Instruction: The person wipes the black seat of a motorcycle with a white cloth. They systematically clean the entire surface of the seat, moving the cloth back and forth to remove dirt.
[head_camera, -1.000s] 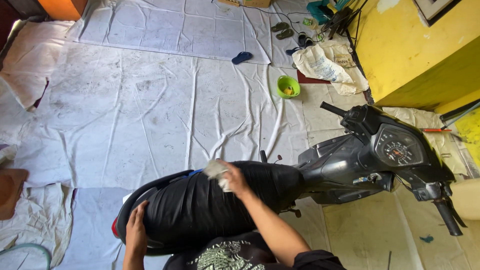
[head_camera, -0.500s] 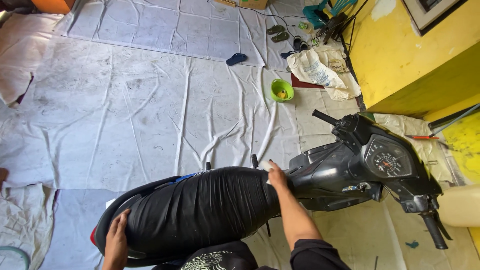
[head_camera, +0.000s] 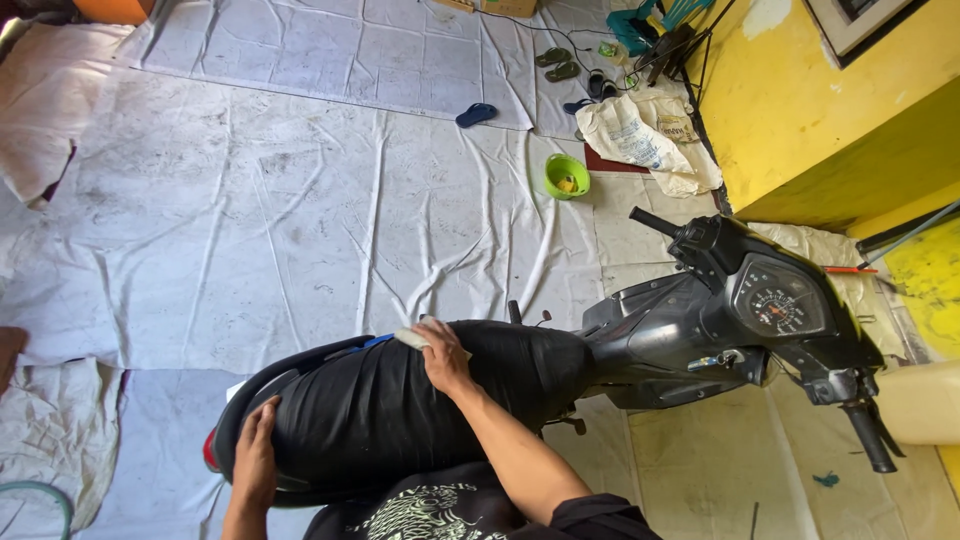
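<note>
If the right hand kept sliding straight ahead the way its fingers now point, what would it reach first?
Probably the pale cloth at its fingertips on the black scooter seat. Beyond the seat edge, the right hand would likely meet only the white floor sheet, though depth is unclear.

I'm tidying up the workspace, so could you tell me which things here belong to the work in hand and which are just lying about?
In use: black scooter seat, pale cloth under right hand, left hand on the seat's rear.

Lying about: green bowl, blue sandal, white sack.
</note>
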